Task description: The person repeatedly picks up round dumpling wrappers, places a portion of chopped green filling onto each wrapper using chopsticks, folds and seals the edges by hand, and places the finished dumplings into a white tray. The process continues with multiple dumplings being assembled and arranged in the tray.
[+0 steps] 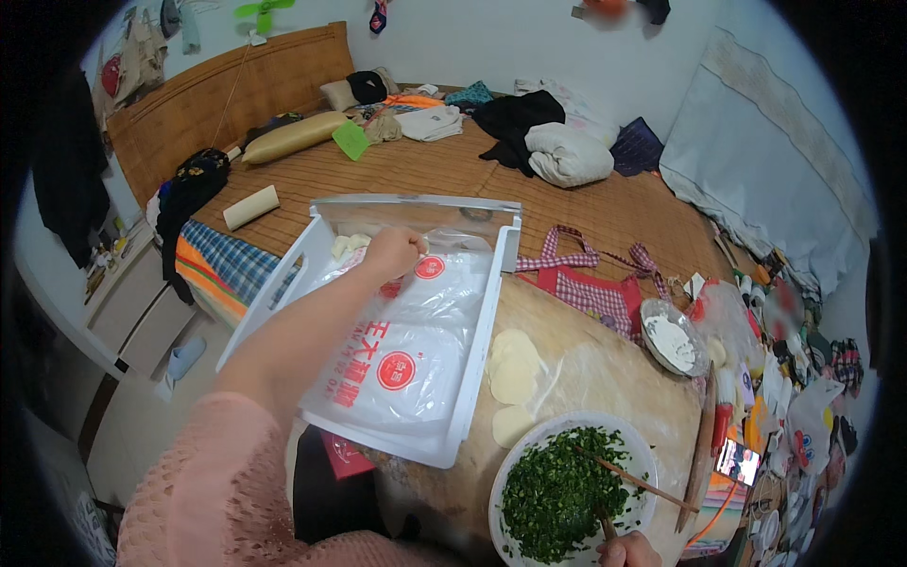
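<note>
My left hand (pixel 394 254) reaches over a white freezer drawer (pixel 462 397), fingers closed, with a pale dough piece, apparently a dumpling (pixel 425 246), partly showing at the fingertips. A clear plastic bag (pixel 425 326) with red print lines the drawer. Several white dumplings (pixel 349 246) sit in its far left corner. At the bottom edge my right hand (pixel 629 550), partly cut off, grips a wooden utensil handle (pixel 606 526) whose tip is buried in chopped greens (pixel 560 489). The greens fill a white bowl (pixel 500 489). A wooden chopstick (pixel 648 486) rests across the bowl's right side.
Round dough wrappers (pixel 514 365) lie on the floured wooden board (pixel 595 375) between drawer and bowl. A bowl of flour (pixel 673 340), a checked apron (pixel 592 298), a rolling pin (pixel 698 453) and a lit phone (pixel 738 462) are to the right. Behind is a bed (pixel 425 166) with clothes.
</note>
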`<control>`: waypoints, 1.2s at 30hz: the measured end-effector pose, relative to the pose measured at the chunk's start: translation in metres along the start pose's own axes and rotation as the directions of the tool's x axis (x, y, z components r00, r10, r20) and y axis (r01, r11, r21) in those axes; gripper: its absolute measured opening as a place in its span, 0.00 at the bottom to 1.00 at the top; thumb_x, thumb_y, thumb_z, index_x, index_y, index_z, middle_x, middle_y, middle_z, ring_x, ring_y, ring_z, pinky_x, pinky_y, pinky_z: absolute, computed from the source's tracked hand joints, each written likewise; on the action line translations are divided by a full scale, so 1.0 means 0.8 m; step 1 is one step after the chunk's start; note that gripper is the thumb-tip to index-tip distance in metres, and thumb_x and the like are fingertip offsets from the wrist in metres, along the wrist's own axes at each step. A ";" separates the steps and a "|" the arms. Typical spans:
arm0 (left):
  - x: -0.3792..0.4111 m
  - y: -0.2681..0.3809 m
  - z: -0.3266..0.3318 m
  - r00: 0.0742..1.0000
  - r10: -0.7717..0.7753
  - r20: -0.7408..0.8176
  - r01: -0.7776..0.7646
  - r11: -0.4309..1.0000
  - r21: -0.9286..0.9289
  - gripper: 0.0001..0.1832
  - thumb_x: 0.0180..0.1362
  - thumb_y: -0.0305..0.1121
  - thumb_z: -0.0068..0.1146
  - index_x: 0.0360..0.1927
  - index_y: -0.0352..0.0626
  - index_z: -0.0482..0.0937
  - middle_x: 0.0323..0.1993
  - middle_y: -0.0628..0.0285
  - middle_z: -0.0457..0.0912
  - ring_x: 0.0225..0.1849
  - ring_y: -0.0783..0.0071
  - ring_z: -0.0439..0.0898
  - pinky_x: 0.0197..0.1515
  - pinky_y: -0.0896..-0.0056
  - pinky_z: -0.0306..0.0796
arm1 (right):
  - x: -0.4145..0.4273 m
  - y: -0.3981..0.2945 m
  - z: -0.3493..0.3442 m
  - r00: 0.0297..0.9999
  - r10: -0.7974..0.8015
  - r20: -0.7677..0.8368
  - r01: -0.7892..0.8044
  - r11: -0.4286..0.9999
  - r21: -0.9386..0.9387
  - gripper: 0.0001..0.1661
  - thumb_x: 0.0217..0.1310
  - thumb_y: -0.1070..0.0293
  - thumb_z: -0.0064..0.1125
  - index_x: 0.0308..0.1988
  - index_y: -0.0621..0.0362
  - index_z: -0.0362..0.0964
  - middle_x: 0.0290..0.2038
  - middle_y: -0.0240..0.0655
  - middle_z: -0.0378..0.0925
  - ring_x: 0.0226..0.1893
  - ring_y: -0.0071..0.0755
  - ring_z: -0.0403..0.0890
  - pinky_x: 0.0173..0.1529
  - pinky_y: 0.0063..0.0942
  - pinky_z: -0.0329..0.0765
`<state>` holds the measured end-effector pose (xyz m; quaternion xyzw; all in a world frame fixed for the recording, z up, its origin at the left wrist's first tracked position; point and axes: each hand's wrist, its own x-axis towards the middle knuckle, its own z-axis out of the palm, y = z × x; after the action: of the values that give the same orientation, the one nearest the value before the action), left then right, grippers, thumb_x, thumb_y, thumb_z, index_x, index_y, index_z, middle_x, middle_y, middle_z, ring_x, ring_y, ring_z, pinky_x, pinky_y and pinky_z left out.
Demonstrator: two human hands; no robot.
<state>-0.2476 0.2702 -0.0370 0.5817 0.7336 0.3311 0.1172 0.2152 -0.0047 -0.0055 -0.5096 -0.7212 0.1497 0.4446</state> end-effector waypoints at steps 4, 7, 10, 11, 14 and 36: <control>-0.032 0.095 0.004 0.926 0.379 0.005 -0.364 0.894 -0.260 0.13 0.49 0.21 0.47 0.35 0.37 0.82 0.29 0.57 0.83 0.32 0.70 0.81 0.37 0.70 0.74 | -0.001 0.000 -0.002 1.000 -0.013 -0.010 0.013 1.000 0.005 0.18 0.64 0.62 0.50 0.24 0.61 0.74 0.16 0.38 0.70 0.17 0.37 0.72 0.23 0.30 0.68; -0.081 0.175 0.000 0.698 0.709 0.101 -0.683 0.701 -0.203 0.16 0.46 0.18 0.50 0.38 0.39 0.82 0.34 0.56 0.83 0.37 0.65 0.82 0.41 0.68 0.75 | 0.000 -0.009 -0.007 1.000 -0.006 -0.001 0.006 0.999 0.045 0.18 0.63 0.62 0.50 0.24 0.62 0.74 0.17 0.39 0.71 0.17 0.38 0.73 0.24 0.31 0.68; -0.113 0.217 0.022 0.559 0.718 0.416 -0.785 0.620 -0.014 0.14 0.47 0.25 0.53 0.39 0.43 0.83 0.36 0.55 0.83 0.39 0.57 0.81 0.42 0.60 0.75 | -0.002 -0.012 -0.007 0.998 -0.063 -0.028 0.065 0.995 0.073 0.17 0.62 0.63 0.50 0.24 0.62 0.74 0.17 0.40 0.72 0.18 0.40 0.74 0.24 0.31 0.69; -0.117 0.225 0.028 0.506 0.685 0.524 -0.825 0.561 0.063 0.15 0.47 0.26 0.53 0.39 0.44 0.83 0.36 0.54 0.83 0.39 0.56 0.81 0.42 0.59 0.75 | -0.004 -0.012 -0.008 0.995 -0.088 -0.046 0.091 0.993 0.077 0.17 0.62 0.63 0.50 0.24 0.62 0.74 0.18 0.40 0.72 0.18 0.40 0.74 0.25 0.31 0.69; -0.118 0.231 0.063 0.471 0.411 0.781 -0.833 0.498 0.241 0.14 0.46 0.32 0.54 0.37 0.45 0.84 0.37 0.52 0.83 0.39 0.52 0.81 0.41 0.54 0.75 | -0.010 -0.008 -0.011 0.992 -0.100 -0.075 0.107 0.990 0.094 0.18 0.63 0.63 0.49 0.23 0.62 0.72 0.18 0.40 0.71 0.18 0.39 0.73 0.25 0.30 0.68; -0.124 0.212 0.094 0.483 0.547 0.684 -0.853 0.470 0.227 0.04 0.45 0.27 0.58 0.27 0.44 0.79 0.29 0.55 0.78 0.36 0.53 0.80 0.37 0.56 0.73 | -0.024 -0.004 -0.015 0.997 0.039 -0.060 -0.029 0.987 0.158 0.26 0.65 0.55 0.47 0.21 0.62 0.73 0.14 0.36 0.69 0.14 0.31 0.70 0.20 0.26 0.64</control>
<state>-0.0449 0.2214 -0.0095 0.9115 0.4085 -0.0453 -0.0131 0.2245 -0.0255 -0.0058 -0.4898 -0.6842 0.1975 0.5030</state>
